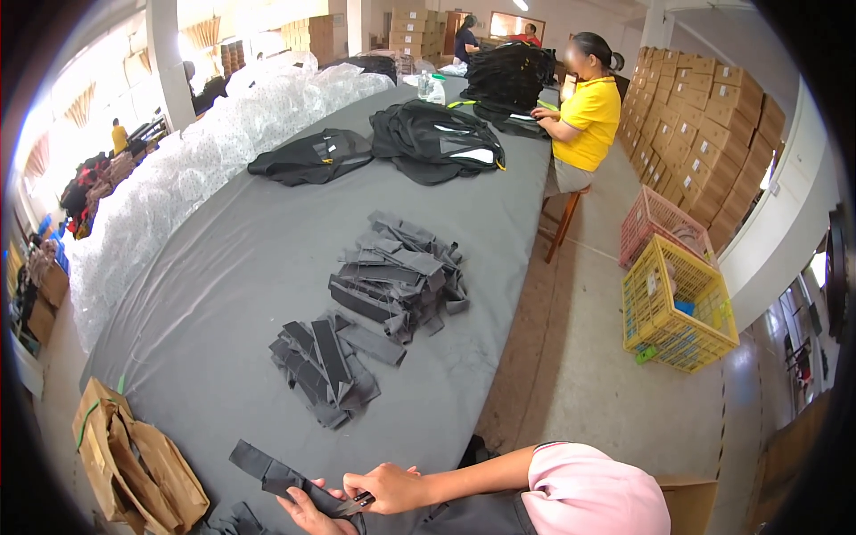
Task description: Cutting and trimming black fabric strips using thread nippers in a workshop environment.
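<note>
— Both hands are closed on work at the near edge of the table: the left hand (306, 514) is clamped around a dark fabric strip (267, 473), and the right hand (390, 488) is shut on a small pair of scissors (357, 504), their tip meeting the strip just beside the left fingers.

— Where does the strip run?

— From the hands it stretches left and slightly away, lying flat on the grey table (232, 267).

— And beyond it?

— A loose pile of dark cut pieces (325, 366) sits farther in, with a bigger grey heap (399, 275) just beyond that. Far down the table lie black bags (435, 141), and a person in a yellow shirt (584, 116) sits at the far right edge.

— Anything off the table?

— Brown paper bags (129, 464) stand near left, a long mound of clear wrapped goods (178, 178) runs along the left side, and to the right a yellow crate (678, 308) and a pink crate (660, 223) stand on the floor before stacked cartons (704, 125).
</note>
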`<move>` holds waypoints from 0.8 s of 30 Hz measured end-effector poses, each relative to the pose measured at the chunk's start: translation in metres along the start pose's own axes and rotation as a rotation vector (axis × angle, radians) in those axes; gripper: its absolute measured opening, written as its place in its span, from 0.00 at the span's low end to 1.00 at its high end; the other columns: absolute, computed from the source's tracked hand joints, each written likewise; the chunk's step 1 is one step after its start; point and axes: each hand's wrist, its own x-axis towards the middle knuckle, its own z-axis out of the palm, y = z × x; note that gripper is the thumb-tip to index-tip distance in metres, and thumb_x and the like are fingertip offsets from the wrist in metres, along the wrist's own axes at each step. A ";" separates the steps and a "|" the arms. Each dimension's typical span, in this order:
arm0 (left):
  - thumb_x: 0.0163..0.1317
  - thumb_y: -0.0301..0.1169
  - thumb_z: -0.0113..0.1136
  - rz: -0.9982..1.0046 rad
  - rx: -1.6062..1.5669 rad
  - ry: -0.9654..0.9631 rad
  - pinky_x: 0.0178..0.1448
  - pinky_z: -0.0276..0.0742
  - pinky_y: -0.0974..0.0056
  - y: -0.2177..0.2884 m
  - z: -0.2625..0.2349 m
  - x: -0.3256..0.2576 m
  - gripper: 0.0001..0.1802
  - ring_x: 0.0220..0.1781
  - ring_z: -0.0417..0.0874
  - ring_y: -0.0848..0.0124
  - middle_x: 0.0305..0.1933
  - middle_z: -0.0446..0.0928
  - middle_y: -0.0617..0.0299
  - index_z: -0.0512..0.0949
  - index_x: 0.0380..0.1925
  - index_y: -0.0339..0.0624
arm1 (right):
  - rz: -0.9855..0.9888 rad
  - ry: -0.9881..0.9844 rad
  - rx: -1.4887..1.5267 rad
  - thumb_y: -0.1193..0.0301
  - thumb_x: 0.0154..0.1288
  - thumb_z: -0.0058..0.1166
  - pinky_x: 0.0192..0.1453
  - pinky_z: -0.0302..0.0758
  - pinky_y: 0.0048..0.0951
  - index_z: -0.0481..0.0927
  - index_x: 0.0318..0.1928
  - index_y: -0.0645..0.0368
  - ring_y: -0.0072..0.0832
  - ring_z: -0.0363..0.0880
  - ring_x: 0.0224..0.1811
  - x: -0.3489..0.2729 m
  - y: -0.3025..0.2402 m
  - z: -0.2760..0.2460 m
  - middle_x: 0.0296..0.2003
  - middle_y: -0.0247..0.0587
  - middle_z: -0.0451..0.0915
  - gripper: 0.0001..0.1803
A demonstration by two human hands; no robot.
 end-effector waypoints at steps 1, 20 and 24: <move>0.68 0.38 0.48 -0.032 0.023 -0.041 0.30 0.77 0.63 0.001 -0.002 0.000 0.19 0.28 0.77 0.64 0.37 0.75 0.51 0.62 0.52 0.38 | -0.005 0.001 -0.015 0.70 0.52 0.58 0.27 0.69 0.38 0.67 0.30 0.57 0.41 0.77 0.23 -0.001 0.003 0.002 0.20 0.39 0.75 0.12; 0.68 0.33 0.46 -0.026 0.044 -0.037 0.26 0.76 0.65 -0.002 0.003 0.002 0.17 0.24 0.76 0.66 0.34 0.75 0.51 0.62 0.52 0.37 | -0.140 0.030 -0.075 0.77 0.56 0.50 0.27 0.70 0.42 0.72 0.39 0.59 0.45 0.77 0.29 -0.005 0.009 -0.002 0.28 0.41 0.77 0.09; 0.68 0.35 0.48 0.014 0.072 -0.029 0.30 0.75 0.67 -0.011 0.003 -0.003 0.17 0.31 0.75 0.71 0.35 0.73 0.56 0.63 0.52 0.38 | -0.086 0.059 0.072 0.73 0.58 0.53 0.31 0.67 0.39 0.73 0.34 0.60 0.44 0.74 0.29 -0.008 0.007 0.001 0.27 0.41 0.74 0.05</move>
